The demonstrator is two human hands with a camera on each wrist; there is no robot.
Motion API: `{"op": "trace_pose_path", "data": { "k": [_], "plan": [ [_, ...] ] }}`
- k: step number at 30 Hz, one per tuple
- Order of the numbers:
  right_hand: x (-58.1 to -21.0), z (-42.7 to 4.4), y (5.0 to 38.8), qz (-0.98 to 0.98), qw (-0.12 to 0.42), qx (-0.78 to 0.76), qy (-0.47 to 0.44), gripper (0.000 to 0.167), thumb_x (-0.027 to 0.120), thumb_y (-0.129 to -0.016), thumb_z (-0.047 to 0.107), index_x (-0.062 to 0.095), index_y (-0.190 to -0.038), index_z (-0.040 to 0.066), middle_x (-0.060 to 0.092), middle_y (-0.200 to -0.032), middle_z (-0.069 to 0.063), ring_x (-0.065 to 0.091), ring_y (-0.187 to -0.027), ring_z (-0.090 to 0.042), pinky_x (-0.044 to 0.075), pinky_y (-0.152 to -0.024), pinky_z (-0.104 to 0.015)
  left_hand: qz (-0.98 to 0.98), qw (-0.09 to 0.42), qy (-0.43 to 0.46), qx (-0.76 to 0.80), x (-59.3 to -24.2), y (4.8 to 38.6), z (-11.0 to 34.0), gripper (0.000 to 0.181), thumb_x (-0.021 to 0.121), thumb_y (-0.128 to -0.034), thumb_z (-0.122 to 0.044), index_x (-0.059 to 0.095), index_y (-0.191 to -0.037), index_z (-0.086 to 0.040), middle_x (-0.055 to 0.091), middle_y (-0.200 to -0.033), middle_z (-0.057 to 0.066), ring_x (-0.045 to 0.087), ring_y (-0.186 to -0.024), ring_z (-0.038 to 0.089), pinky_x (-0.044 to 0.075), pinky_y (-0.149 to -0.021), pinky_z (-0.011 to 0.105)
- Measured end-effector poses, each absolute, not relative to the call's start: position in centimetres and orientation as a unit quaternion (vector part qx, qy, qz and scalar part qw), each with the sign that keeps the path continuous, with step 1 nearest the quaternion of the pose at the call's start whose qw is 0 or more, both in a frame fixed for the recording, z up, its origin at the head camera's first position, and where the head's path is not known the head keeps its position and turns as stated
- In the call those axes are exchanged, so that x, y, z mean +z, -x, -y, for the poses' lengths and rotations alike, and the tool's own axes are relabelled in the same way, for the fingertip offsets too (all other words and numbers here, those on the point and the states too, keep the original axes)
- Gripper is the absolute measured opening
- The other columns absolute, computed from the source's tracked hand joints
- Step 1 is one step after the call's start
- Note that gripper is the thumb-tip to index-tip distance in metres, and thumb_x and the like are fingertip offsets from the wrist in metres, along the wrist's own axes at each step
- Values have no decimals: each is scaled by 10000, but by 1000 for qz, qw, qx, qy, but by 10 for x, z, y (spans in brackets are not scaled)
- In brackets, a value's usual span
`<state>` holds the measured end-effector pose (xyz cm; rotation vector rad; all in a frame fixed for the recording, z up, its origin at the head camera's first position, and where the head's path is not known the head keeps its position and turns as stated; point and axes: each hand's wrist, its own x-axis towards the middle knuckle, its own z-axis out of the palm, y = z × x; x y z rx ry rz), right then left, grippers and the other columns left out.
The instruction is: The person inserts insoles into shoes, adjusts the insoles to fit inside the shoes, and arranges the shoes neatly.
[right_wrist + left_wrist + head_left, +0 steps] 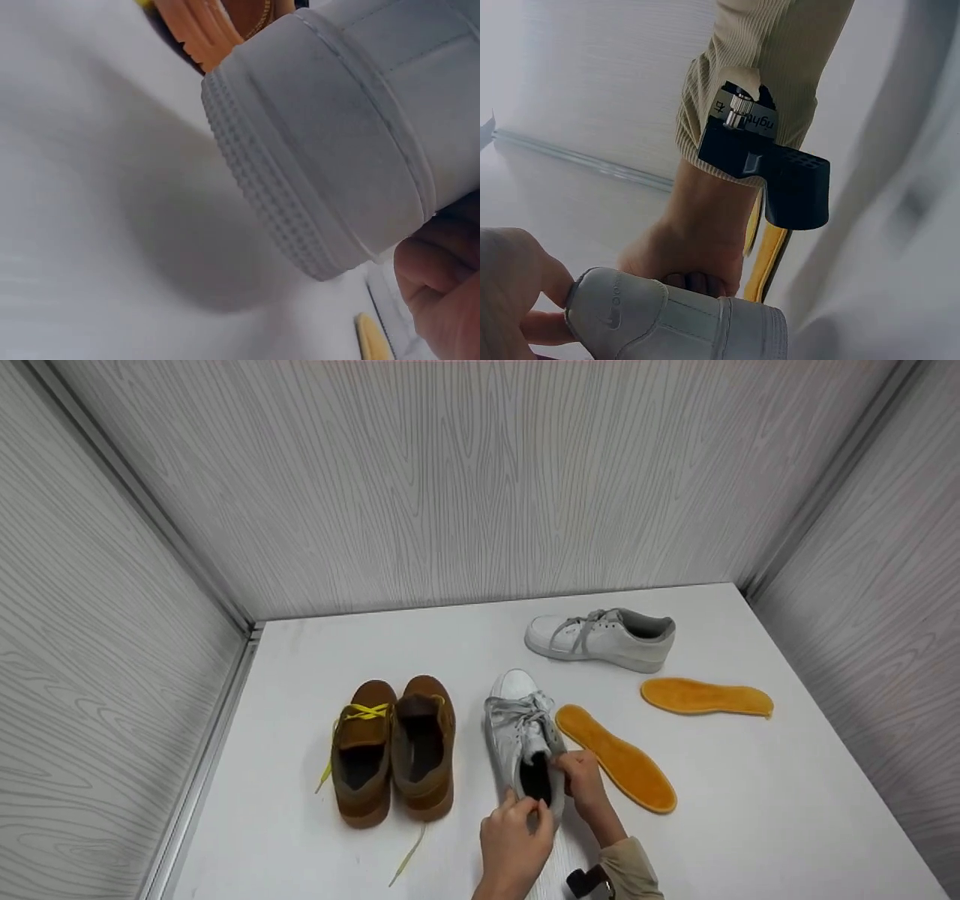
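Observation:
A white lace-up shoe [505, 739] points away from the person, its dark opening toward the hands. At the back collar, the left hand [516, 840] pinches the heel edge between thumb and fingers; the left wrist view shows this hand [514, 296] at the heel [619, 311]. The right hand [586, 791] has its fingers curled on the right side of the collar. In the right wrist view, this hand [446, 281] lies against the side of the shoe [322, 135], and the heel sole appears raised off the white surface. The inside of the shoe is mostly dark.
Two brown shoes [364, 772] [425, 750] with yellow laces stand to the left. A second white shoe [600, 641] lies behind, at the right. Two orange insoles [622, 757] [705, 697] rest on the white table [750, 810], one close to the right hand. Grained panels [465, 487] enclose the table.

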<state>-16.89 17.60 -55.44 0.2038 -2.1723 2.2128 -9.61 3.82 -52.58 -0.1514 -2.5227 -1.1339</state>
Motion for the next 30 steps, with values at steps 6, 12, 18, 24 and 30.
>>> {"op": "trace_pose_path", "data": {
  "k": [6,12,18,24,30],
  "plan": [
    [-564,-173,167,686,1,726,-35,380,489,-875,-84,249,-580,-77,269,-453,137,236,-379,8,244,-392,-195,901,166,48,-398,-535,100,-34,276,702,-814,-107,615,-568,-197,594,-600,-1,570,-493,182,446,-480,351],
    [-569,-167,166,700,0,714,-7,386,493,-882,-71,250,-583,-83,270,-447,115,233,-368,3,243,-390,-196,902,165,42,-396,-545,103,-32,317,698,-801,-98,550,-543,-210,534,-561,-26,490,-446,143,410,-475,333],
    [-568,-165,164,716,19,698,-13,374,497,-868,-80,280,-567,-118,291,-447,103,251,-369,10,239,-399,-186,910,167,52,-377,-547,103,-29,302,697,-809,-104,552,-564,-205,573,-595,-1,559,-489,183,444,-489,343],
    [-568,-165,160,734,25,678,-32,395,542,-892,-72,369,-536,-67,341,-463,84,305,-392,-4,269,-424,-180,920,103,36,-377,-541,104,-24,155,700,-851,-172,698,-989,-102,686,-826,41,623,-576,208,497,-532,357],
    [-562,-163,155,772,129,619,-66,283,683,-810,-121,471,-645,-31,401,-539,-45,381,-506,-60,332,-505,-207,914,15,6,-405,-535,118,-20,701,736,-845,-234,434,-1438,-16,679,-1080,224,671,-734,355,536,-630,457]
  ]
}}
